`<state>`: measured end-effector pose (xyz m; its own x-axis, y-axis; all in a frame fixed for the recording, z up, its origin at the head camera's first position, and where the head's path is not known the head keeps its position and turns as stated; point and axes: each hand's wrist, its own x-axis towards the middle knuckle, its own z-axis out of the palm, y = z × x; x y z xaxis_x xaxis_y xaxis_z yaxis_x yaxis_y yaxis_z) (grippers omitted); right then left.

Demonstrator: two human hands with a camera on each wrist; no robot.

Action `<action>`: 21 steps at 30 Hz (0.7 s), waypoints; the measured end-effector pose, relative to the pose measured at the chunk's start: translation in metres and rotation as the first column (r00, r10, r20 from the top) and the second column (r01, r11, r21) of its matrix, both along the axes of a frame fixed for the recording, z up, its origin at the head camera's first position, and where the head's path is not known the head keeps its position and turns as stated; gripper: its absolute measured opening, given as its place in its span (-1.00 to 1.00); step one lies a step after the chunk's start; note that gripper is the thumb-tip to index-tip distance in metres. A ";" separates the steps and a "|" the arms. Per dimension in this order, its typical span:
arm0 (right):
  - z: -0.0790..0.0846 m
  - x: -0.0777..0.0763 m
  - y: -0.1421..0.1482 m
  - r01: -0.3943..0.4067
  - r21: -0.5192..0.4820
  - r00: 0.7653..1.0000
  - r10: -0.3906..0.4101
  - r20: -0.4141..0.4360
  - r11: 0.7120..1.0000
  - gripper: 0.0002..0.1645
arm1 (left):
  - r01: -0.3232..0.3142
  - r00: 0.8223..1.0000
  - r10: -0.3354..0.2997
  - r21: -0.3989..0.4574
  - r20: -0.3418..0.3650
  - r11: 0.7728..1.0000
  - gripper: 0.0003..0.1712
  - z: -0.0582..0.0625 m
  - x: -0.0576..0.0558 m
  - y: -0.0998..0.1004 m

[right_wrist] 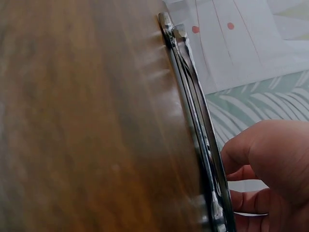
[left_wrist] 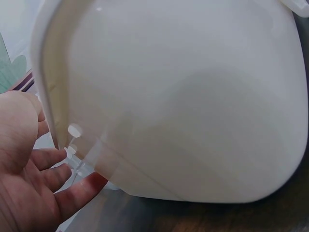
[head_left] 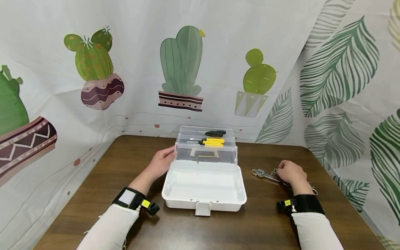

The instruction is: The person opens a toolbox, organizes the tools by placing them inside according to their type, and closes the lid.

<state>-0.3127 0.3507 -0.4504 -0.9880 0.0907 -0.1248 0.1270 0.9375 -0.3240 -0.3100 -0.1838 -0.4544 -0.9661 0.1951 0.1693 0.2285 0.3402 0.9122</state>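
A white toolbox (head_left: 204,206) stands with its clear stepped trays (head_left: 184,152) raised at the back. My left hand (head_left: 160,161) holds the left edge of these trays, beside the hinge. In the left wrist view, the fingers (left_wrist: 79,193) of that hand touch the clear part at the corner of the white box wall (left_wrist: 178,96). Right of the box, my right hand (head_left: 291,172) pinches at metal wrenches (head_left: 265,175) lying on the table. Up close in the right wrist view, thumb and fingers (right_wrist: 251,200) meet the long side of a wrench (right_wrist: 198,106).
On the raised trays lie black-handled screwdrivers (head_left: 215,133), yellow-handled screwdrivers (head_left: 214,141) and an L-shaped hex key (head_left: 206,156). A latch (head_left: 203,208) hangs at the box's front. The brown wooden table (head_left: 250,222) reaches back to a printed cloth (head_left: 137,86).
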 end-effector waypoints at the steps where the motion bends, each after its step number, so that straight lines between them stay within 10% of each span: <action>1: 0.000 0.000 0.000 0.008 0.000 1.000 -0.008 0.011 1.000 -0.77 | -0.005 1.000 0.005 -0.001 0.002 1.000 -0.44 0.000 0.000 0.000; 21: 0.004 0.000 -0.002 0.025 0.022 0.994 -0.027 0.102 0.999 -0.68 | -0.029 1.000 0.029 -0.023 0.010 0.999 -0.44 0.000 0.001 0.001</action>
<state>-0.3129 0.3492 -0.4468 -0.9674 0.1201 -0.2230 0.1832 0.9398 -0.2884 -0.3094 -0.1829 -0.4542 -0.9730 0.1704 0.1554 0.2091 0.3670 0.9064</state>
